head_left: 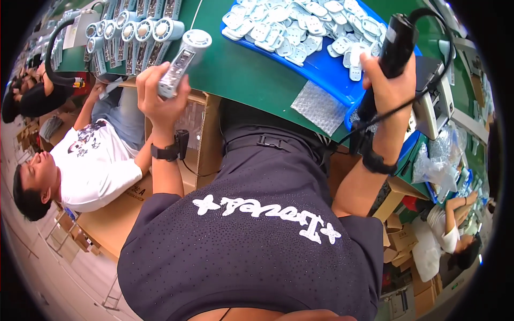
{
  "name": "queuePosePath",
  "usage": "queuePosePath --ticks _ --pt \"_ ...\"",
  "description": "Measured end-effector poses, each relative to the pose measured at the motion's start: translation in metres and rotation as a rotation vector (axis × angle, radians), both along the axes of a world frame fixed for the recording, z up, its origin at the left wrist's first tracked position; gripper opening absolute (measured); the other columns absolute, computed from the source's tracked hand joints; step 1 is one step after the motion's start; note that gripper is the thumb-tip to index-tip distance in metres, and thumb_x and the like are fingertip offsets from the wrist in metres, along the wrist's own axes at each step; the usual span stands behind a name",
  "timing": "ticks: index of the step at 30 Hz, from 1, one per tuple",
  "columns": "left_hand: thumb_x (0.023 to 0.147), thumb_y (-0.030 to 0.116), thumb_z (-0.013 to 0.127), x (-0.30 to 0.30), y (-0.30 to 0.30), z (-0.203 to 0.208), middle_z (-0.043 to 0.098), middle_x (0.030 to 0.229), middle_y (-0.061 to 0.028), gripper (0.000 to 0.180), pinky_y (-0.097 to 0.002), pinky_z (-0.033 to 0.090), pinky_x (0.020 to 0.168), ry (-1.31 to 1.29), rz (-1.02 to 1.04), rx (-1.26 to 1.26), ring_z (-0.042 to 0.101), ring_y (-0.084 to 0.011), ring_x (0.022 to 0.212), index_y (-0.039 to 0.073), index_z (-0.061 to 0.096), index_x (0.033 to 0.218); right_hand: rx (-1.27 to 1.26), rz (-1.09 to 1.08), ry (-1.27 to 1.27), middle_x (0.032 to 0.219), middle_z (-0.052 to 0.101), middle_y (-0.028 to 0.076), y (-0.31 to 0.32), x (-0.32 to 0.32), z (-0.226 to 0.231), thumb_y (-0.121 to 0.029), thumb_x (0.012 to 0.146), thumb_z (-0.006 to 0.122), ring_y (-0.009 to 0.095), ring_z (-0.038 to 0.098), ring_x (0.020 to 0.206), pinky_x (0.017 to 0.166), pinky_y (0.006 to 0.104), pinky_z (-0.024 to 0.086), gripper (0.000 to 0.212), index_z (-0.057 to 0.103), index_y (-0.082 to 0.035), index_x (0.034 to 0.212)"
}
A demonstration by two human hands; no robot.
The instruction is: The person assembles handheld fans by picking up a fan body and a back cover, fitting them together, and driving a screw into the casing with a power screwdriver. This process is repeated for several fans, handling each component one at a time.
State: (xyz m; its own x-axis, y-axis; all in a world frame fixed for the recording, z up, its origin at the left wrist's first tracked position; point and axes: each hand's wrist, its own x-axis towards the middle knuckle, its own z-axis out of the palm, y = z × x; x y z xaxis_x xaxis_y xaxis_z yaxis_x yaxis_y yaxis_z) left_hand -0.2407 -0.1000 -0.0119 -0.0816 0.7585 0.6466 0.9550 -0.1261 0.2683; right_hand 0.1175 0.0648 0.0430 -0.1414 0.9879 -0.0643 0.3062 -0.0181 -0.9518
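The left hand [160, 93] clasps the device [178, 69], long axis slanting up-right; the right hand [395, 85], well apart, grips the driver [398, 48], fingertips at a cover [355, 73].

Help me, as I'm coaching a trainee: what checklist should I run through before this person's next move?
1. Left hand holding the device: ok, around its narrow body.
2. Device's open side visible: ok, faces the camera.
3. Right hand holding the black tool: ok.
4. Cable clear of the right forearm: not ok, crosses it in this view.
5. Pale covers at hand: ok, heaped in the blue tray.
6. Pale piece by the right hand firmly pinched: cannot tell.
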Motion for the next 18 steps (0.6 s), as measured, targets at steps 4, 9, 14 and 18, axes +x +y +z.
queuePosePath --ticks 4,9,14,18 --pt "0.071 0.023 0.09 0.067 0.04 0.015 0.062 0.101 -0.0118 0.059 -0.0364 0.051 0.081 -0.362 -0.409 0.127 0.06 -0.0271 0.095 0.007 0.049 0.111 -0.155 0.003 0.183 0.072 0.058 0.002 -0.051 0.008 0.022 -0.005 0.078 0.07 0.009 0.053 0.052 0.049 0.0225 0.044 0.073 0.038 0.003 0.143" --pt "0.067 0.036 0.093 0.159 0.063 -0.009 0.055 0.103 -0.0092 0.072 -0.0339 0.049 0.075 -0.859 -0.882 -0.128 0.056 -0.0236 0.087 0.008 0.041 0.109 -0.184 -0.01 0.406 0.073 0.06 0.002 -0.1 0.024 0.022 -0.001 0.076 0.073 0.008 0.056 0.058 0.056 0.0205 0.046 0.076 0.038 0.002 0.144" --pt "0.066 0.041 0.092 0.208 0.064 -0.023 0.052 0.098 -0.0079 0.077 -0.0345 0.047 0.071 -1.014 -1.12 -0.366 0.053 -0.023 0.082 0.006 0.043 0.114 -0.178 -0.064 0.281 0.07 0.057 0.001 -0.133 0.04 0.009 -0.001 0.076 0.071 0.009 0.055 0.054 0.05 0.0197 0.045 0.075 0.037 0.003 0.144" --pt "0.068 0.049 0.088 0.218 0.076 -0.021 0.05 0.094 -0.0079 0.082 -0.0362 0.045 0.068 -0.98 -1.246 -0.397 0.051 -0.0238 0.079 0.004 0.044 0.12 -0.313 -0.17 0.379 0.072 0.058 0.001 -0.144 0.039 -0.009 0.0 0.077 0.074 0.008 0.056 0.055 0.051 0.0197 0.045 0.073 0.039 0.003 0.141"
